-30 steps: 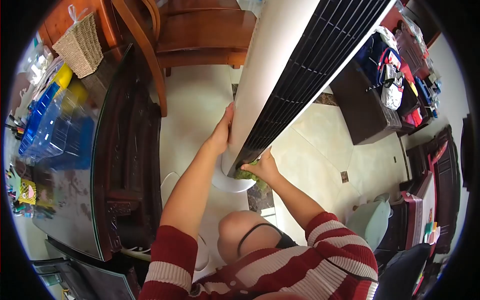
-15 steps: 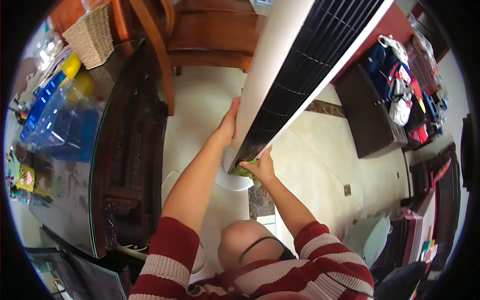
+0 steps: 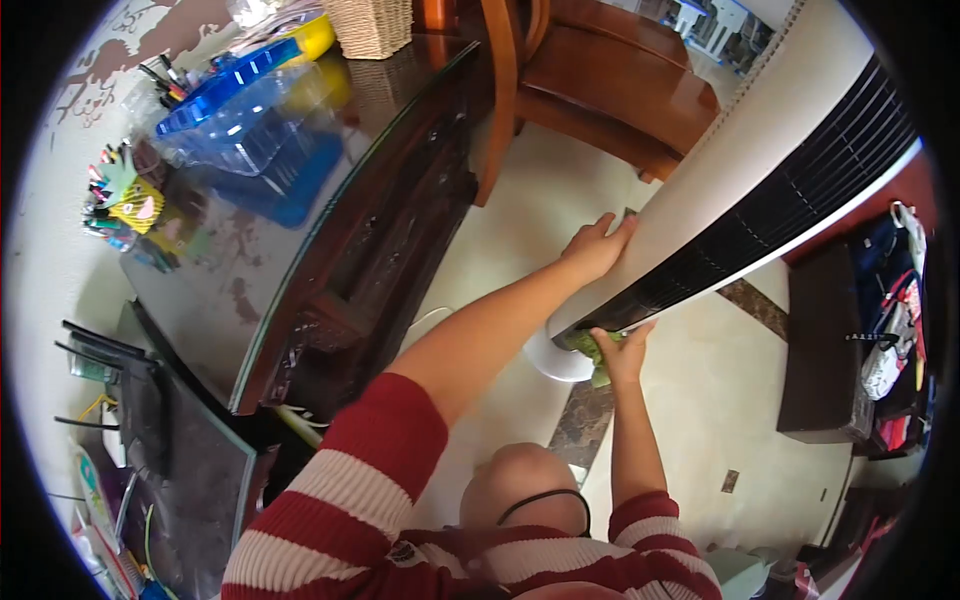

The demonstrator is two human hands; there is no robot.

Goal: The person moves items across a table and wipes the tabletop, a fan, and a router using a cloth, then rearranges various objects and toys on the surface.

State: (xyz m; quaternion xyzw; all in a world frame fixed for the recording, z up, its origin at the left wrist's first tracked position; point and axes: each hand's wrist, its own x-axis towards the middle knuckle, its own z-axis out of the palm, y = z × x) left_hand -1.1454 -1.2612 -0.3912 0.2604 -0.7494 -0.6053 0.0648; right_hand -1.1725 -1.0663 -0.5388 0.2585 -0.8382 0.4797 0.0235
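A tall white tower fan [image 3: 690, 170] with a black front grille [image 3: 740, 240] leans across the view, its round base [image 3: 555, 360] on the floor. My left hand [image 3: 598, 248] holds the fan's left side low down; its fingers reach toward the back and are partly hidden. A green cloth [image 3: 597, 348] lies against the bottom of the grille. Pressing it there is my right hand [image 3: 625, 355], its thumb across the cloth and its other fingers partly hidden by the fan's edge.
A glass-topped dark wood table [image 3: 240, 300] at left bears a blue plastic box [image 3: 290, 180], a pen holder [image 3: 138, 205] and a woven basket [image 3: 370, 25]. Behind the fan stands a wooden chair [image 3: 610, 85]. At right, a dark cabinet [image 3: 825, 345] carries bags.
The view has turned left, so the fan appears farther right and more tilted. Both hands remain low on the fan; the cloth is still under my right hand.
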